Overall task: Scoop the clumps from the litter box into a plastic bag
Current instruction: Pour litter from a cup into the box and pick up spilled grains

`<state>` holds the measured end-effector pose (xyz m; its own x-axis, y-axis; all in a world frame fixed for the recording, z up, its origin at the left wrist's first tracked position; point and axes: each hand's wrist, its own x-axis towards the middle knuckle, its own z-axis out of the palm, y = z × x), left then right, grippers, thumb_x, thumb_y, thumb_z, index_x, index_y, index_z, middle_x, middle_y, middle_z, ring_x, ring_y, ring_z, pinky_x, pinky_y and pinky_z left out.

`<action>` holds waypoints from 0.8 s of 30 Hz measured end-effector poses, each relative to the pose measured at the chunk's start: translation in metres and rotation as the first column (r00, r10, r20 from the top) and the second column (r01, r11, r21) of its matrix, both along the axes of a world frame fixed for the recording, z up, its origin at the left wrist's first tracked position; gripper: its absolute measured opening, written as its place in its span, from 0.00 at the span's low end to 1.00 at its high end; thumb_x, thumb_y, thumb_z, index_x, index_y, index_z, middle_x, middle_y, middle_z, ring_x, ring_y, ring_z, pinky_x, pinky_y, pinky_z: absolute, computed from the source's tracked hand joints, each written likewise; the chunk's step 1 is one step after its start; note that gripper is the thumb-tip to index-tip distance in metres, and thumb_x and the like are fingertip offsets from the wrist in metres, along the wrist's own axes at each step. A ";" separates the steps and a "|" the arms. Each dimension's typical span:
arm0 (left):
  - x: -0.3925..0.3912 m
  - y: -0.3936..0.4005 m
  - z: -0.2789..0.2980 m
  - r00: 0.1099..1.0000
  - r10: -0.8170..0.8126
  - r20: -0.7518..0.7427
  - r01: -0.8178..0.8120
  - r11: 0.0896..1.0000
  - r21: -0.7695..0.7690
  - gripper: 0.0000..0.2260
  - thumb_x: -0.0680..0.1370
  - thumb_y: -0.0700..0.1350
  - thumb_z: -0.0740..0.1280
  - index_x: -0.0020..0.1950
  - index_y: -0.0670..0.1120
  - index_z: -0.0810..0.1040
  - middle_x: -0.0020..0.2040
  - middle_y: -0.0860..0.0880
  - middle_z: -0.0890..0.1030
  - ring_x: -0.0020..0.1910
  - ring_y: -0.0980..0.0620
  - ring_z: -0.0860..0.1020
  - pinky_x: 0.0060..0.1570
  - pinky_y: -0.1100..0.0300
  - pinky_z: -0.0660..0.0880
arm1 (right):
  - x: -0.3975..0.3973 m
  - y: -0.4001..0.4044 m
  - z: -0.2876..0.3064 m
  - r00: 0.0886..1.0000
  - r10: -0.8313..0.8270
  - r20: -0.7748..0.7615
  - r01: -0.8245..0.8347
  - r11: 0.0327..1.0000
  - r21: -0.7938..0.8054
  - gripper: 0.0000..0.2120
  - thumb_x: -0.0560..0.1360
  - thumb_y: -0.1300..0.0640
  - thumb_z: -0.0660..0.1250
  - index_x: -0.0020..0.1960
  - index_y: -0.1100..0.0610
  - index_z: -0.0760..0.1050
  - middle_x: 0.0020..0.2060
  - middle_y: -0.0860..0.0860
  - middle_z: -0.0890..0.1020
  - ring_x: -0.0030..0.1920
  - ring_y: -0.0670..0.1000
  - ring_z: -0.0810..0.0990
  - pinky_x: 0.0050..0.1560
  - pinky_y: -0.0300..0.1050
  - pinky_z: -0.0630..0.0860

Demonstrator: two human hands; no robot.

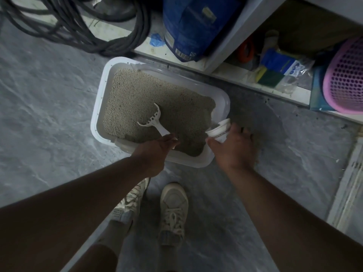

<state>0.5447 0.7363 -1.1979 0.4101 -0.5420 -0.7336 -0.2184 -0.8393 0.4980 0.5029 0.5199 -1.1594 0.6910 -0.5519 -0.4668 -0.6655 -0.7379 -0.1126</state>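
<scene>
Scooping was barely begun: my left hand (157,148) gripped one white slotted plastic scoop (152,120), its head sunk in the beige litter of the single white rectangular litter box (98,107). My right hand (233,146) clasped one white plastic tub (219,130) at the box's near corner. No bag showed.

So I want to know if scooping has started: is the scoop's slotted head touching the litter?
Touching. The head view shows the scoop, held by the left hand, with its head resting on the litter.
</scene>
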 end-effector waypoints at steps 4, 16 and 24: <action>-0.001 0.000 0.000 1.000 0.004 0.000 -0.004 1.000 -0.016 0.38 0.73 0.31 0.65 0.79 0.56 0.60 0.81 0.59 0.55 0.74 0.48 0.69 0.65 0.51 0.74 | -0.002 -0.003 -0.001 1.000 0.004 0.012 -0.004 1.000 -0.002 0.34 0.67 0.39 0.76 0.63 0.58 0.72 0.62 0.61 0.75 0.61 0.64 0.73 0.54 0.52 0.70; 0.000 -0.001 -0.001 1.000 -0.003 0.004 0.003 1.000 -0.008 0.39 0.72 0.29 0.63 0.79 0.55 0.61 0.81 0.57 0.56 0.74 0.49 0.68 0.66 0.53 0.73 | -0.016 -0.002 0.002 0.999 0.036 -0.010 -0.036 0.999 0.016 0.33 0.67 0.40 0.76 0.63 0.57 0.72 0.61 0.60 0.76 0.60 0.63 0.73 0.53 0.52 0.70; 0.001 0.002 -0.004 1.000 -0.001 0.020 0.002 1.000 -0.025 0.38 0.71 0.29 0.63 0.78 0.55 0.63 0.80 0.58 0.58 0.72 0.48 0.72 0.63 0.51 0.75 | -0.016 -0.004 0.006 0.994 0.102 -0.041 -0.102 0.995 0.000 0.34 0.66 0.39 0.77 0.63 0.58 0.73 0.60 0.61 0.76 0.60 0.63 0.74 0.52 0.51 0.70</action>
<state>0.5455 0.7380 -1.2017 0.4237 -0.5610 -0.7111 -0.2301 -0.8260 0.5146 0.4866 0.5162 -1.1538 0.7242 -0.4805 -0.4946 -0.5905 -0.8026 -0.0849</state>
